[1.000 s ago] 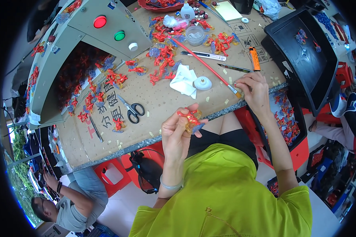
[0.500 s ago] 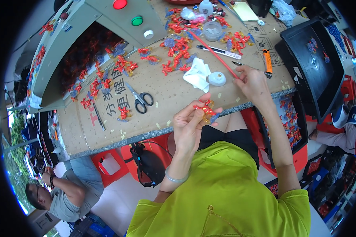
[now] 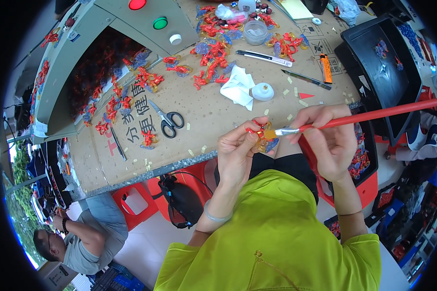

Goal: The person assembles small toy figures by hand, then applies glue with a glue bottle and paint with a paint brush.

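Note:
Over the table's front edge, my left hand (image 3: 237, 150) pinches a small red, yellow and purple plastic figure (image 3: 266, 144) between thumb and fingers. My right hand (image 3: 329, 140) grips a paintbrush (image 3: 374, 115) with a long red handle and a metal ferrule. The brush's orange-yellow bristles meet the figure; whether they press on it or just overlap it in view is hard to tell. Beyond my hands lie a crumpled white tissue (image 3: 238, 88) and a small white squeeze bottle (image 3: 262, 91). Black-handled scissors (image 3: 168, 121) rest to the left.
Many similar figures (image 3: 211, 58) are spread over the cardboard-covered table. A grey machine (image 3: 131, 24) with a dark opening stands left. Cutters (image 3: 264, 58), a thin blade tool (image 3: 306, 79) and an orange lighter (image 3: 326, 69) lie right, near a black bin (image 3: 347, 53). Another person (image 3: 90, 233) sits at far left.
My right hand has lifted the paintbrush off the table and turned it, bringing its bristles to the figure. My left hand still holds the figure in nearly the same place.

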The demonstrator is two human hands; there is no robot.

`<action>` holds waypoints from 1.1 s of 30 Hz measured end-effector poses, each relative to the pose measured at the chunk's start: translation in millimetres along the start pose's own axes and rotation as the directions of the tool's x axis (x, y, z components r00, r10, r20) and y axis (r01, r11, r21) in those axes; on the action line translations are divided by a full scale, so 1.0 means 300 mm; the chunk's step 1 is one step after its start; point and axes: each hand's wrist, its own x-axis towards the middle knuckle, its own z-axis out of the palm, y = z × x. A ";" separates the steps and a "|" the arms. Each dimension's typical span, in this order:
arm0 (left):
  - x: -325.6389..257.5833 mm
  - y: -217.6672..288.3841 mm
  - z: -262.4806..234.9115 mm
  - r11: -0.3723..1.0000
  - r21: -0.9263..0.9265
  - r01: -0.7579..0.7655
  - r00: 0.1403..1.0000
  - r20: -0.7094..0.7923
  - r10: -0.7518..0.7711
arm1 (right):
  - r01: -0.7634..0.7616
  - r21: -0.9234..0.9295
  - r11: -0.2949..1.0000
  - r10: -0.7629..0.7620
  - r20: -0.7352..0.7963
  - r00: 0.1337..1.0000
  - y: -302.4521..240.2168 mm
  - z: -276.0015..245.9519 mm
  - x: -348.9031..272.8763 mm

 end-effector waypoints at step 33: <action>-0.036 0.058 0.057 0.976 0.152 0.158 0.987 -0.047 -0.152 | 0.205 -0.472 0.858 -0.084 0.264 0.961 -0.023 -0.102 -0.010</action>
